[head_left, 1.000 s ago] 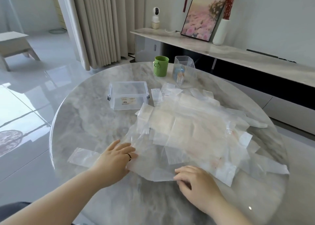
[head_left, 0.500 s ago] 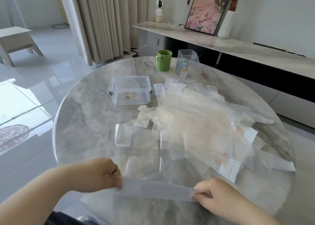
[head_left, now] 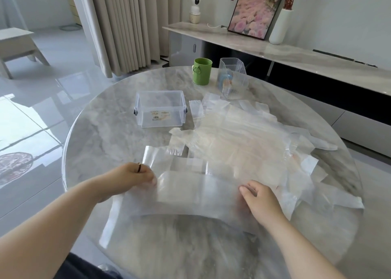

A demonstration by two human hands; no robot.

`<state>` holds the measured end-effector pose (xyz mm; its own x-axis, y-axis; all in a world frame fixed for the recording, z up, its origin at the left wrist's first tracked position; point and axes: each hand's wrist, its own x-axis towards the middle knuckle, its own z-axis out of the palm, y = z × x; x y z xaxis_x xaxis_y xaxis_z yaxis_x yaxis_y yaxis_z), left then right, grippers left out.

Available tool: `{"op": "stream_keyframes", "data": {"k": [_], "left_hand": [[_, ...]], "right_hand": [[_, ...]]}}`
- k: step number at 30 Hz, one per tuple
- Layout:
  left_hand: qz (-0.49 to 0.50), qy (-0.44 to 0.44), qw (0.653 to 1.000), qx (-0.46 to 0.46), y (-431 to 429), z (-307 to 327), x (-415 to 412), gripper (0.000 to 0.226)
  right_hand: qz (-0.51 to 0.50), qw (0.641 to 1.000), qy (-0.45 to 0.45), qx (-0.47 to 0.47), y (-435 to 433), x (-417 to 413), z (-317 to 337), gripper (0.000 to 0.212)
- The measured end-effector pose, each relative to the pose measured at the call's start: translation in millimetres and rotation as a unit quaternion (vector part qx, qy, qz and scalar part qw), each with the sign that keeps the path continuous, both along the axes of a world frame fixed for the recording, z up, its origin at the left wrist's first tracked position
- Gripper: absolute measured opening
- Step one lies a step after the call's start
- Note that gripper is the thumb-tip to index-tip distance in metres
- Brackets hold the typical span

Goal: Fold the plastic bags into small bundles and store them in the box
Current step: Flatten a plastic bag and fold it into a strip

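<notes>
A translucent plastic bag (head_left: 190, 196) is stretched flat across the near part of the round marble table (head_left: 105, 134). My left hand (head_left: 131, 179) pinches its left end, fingers curled. My right hand (head_left: 257, 197) grips its right end. Beyond them lies a wide pile of several more clear plastic bags (head_left: 243, 143), spread loosely over the middle and right of the table. The clear plastic box (head_left: 160, 109) stands open at the far left of the pile, with nothing visible inside it.
A green cup (head_left: 202, 71) and a clear ribbed holder (head_left: 232, 82) stand at the table's far edge. Behind is a long low shelf (head_left: 296, 56) with a picture, a white vase and a small camera. Curtains (head_left: 124, 24) hang at the back left.
Both hands took one bag from the pile, pulled it toward me as a narrow strip, and now hold it wider and farther forward over the table.
</notes>
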<state>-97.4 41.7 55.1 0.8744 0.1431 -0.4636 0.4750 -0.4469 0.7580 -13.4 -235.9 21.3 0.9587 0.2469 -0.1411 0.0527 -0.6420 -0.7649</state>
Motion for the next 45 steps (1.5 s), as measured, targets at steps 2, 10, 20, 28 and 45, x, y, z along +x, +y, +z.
{"op": "stream_keyframes", "data": {"k": [2,10,20,28,45], "left_hand": [[0.001,0.010,1.000,0.019,-2,-1,7,0.038],[0.052,0.025,0.993,0.106,8,1,20,0.022],[0.155,-0.206,0.901,0.348,-13,14,4,0.028],[0.036,0.142,0.957,0.252,-3,-2,-16,0.048],[0.191,-0.049,0.973,0.116,-16,-22,-4,0.025]], "right_hand": [[-0.012,0.999,-0.006,-0.033,2,4,-4,0.040],[0.035,0.992,0.028,-0.114,-7,1,-7,0.026],[0.007,0.987,0.019,-0.160,1,1,-2,0.033],[-0.021,0.989,0.017,-0.144,3,2,0,0.029],[-0.064,0.976,-0.026,-0.205,2,0,-2,0.029]]}}
